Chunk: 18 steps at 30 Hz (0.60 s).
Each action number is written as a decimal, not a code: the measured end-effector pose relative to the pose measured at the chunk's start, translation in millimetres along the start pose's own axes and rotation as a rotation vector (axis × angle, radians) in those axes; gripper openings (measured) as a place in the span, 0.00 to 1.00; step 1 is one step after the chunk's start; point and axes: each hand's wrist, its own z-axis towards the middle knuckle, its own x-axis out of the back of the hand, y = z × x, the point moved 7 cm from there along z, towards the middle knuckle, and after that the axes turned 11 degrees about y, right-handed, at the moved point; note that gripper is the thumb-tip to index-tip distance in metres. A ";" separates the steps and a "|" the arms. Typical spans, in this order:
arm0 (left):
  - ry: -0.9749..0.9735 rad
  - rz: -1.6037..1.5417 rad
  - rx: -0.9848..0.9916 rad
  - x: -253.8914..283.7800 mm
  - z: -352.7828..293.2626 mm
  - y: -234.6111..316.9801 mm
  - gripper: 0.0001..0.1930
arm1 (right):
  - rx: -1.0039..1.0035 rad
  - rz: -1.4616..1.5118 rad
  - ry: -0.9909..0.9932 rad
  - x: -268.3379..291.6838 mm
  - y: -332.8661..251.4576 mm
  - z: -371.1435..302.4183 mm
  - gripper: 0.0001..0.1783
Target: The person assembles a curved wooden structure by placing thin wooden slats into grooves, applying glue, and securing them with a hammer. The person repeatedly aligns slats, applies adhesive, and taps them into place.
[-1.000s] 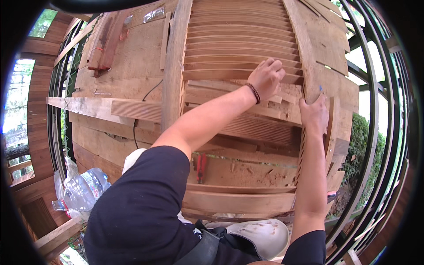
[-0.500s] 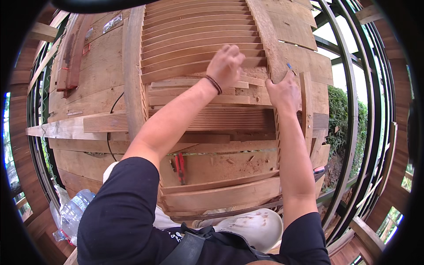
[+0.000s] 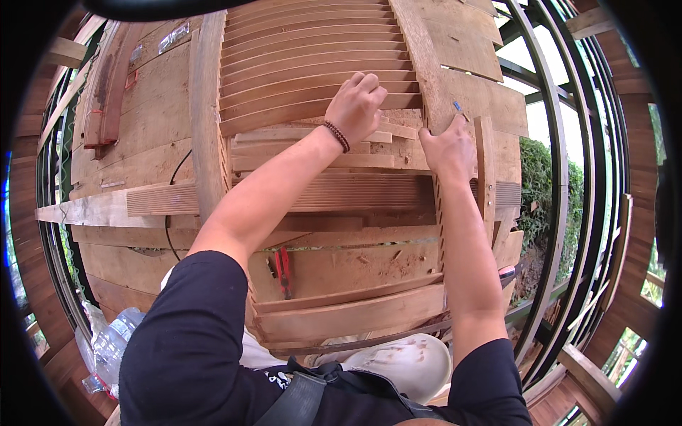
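A louvred wooden frame lies before me, with many thin slats (image 3: 312, 74) between a left rail (image 3: 207, 106) and a right rail (image 3: 419, 50). Above its lowest slats, near the right side, my left hand (image 3: 356, 106) is closed with curled fingers; anything in them is hidden. A beaded bracelet circles that wrist. My right hand (image 3: 452, 149) is wrapped over the right rail, thumb at the inner edge and fingers toward the outer one. A small blue-ended object (image 3: 457, 106) shows just beyond its fingertips; I cannot tell whether they touch.
Beneath the frame runs a grooved board (image 3: 355, 192), beside loose wood strips (image 3: 312, 160). Red-handled pliers (image 3: 284, 273) lie nearer me amid wood shavings. An upright wood piece (image 3: 484, 167) stands beside my right hand. Plastic bottles (image 3: 114, 348) sit at lower left; reddish beams (image 3: 114, 85) lie far left.
The whole scene has shifted slightly left in view. Both hands keep nearly the same places on the frame, and their grips look unchanged.
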 end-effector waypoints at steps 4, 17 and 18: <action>-0.020 -0.006 0.033 -0.9 0.0 -1.9 0.17 | -0.026 -0.001 -0.037 6.9 -7.3 -3.6 0.37; 0.002 0.060 -0.026 -5.0 -0.3 -1.1 0.15 | 0.031 -0.018 0.039 -1.9 -0.1 0.9 0.40; -0.003 0.053 -0.033 -7.5 1.6 -2.1 0.14 | 0.019 -0.009 0.016 -1.5 -4.0 1.6 0.40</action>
